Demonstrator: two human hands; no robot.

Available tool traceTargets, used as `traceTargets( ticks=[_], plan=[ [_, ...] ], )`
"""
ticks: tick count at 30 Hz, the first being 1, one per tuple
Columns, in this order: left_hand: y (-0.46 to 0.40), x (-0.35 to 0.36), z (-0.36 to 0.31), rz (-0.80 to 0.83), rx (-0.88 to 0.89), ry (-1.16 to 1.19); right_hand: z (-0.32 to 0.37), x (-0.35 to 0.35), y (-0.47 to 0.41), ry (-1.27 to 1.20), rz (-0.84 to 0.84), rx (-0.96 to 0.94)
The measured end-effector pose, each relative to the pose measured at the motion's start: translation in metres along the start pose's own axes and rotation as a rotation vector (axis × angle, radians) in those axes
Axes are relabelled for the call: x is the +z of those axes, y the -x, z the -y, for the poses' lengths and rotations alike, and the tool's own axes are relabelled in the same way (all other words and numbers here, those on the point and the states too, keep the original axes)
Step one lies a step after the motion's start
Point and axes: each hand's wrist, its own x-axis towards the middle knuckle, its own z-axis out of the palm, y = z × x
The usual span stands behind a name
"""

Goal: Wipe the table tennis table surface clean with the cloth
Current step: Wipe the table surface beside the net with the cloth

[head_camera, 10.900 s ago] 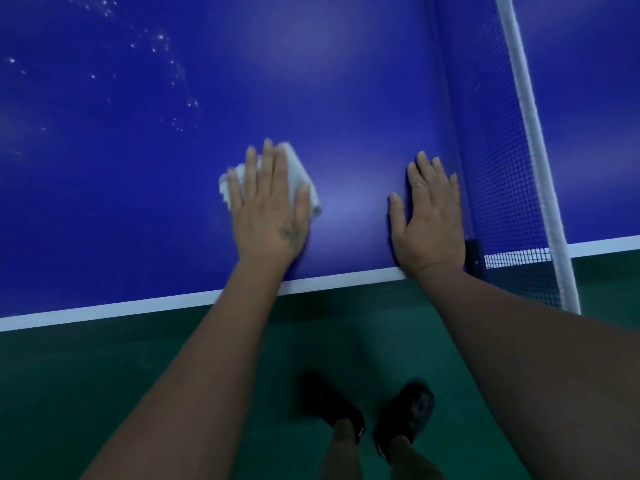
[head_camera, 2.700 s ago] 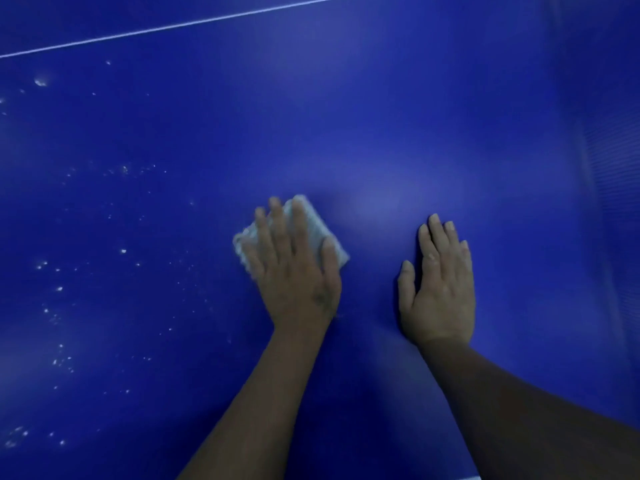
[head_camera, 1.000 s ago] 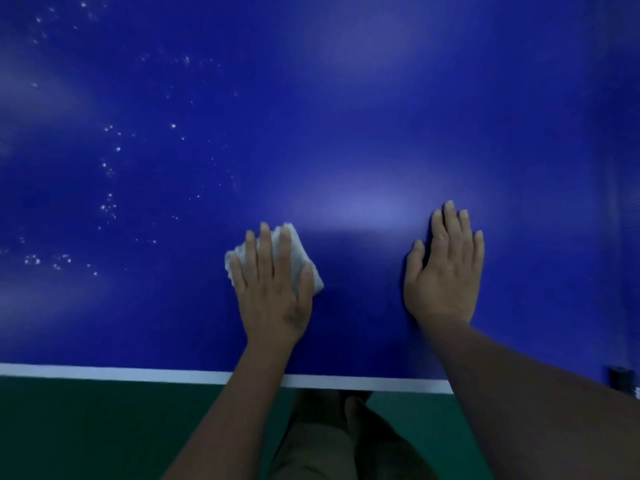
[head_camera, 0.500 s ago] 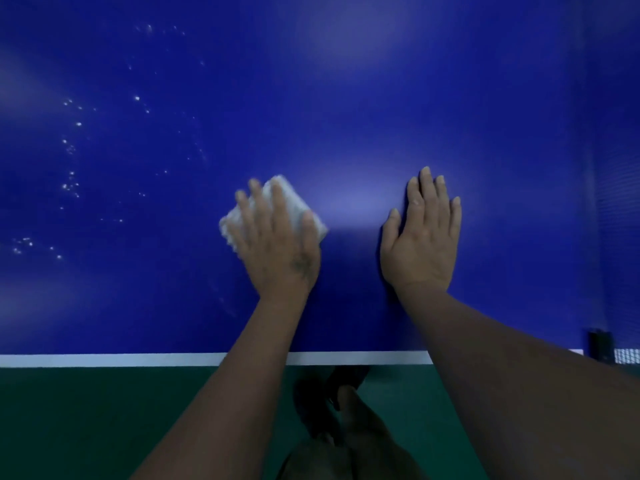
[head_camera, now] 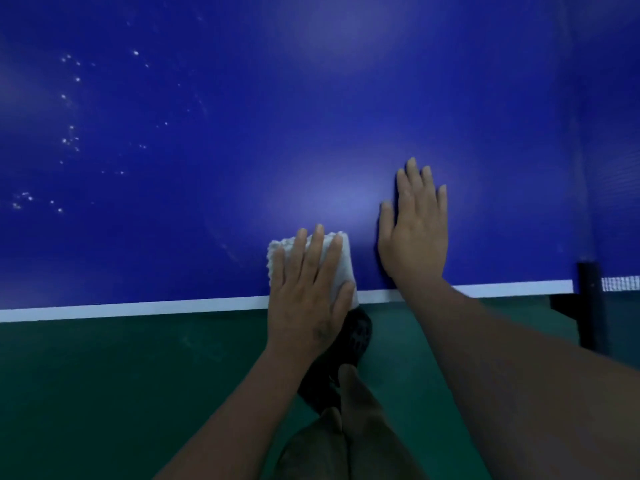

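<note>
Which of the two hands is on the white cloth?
The left hand, pressing the white cloth flat at the table's near edge. The right hand lies bare on the blue top.

Sports hall: ping-pong table, green floor.

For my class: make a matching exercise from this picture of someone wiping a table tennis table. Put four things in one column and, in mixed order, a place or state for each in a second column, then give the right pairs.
Things
1. cloth
2. right hand
3. white specks
4. net post

Places or states
A. flat on the bare blue surface, holding nothing
B. at the right end of the white edge line
C. under the left hand, at the near edge
D. scattered over the table's left part

Pairs: 1-C, 2-A, 3-D, 4-B
</note>
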Motion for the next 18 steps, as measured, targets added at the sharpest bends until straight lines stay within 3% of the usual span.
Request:
traceTargets(
  ticks=[7, 13, 18],
  plan=[
    [-0.035, 0.008, -0.006, -0.053, -0.013, 0.032, -0.003, -0.004, 0.012, 0.106, 0.085, -0.011],
    [0.024, 0.01, -0.02, -0.033, 0.013, 0.088, -0.006, -0.003, 0.014, 0.063, 0.053, -0.01],
    [-0.049, 0.004, 0.006, -0.036, 0.071, 0.061, -0.006, -0.004, 0.014, 0.069, 0.064, -0.004]
  ],
)
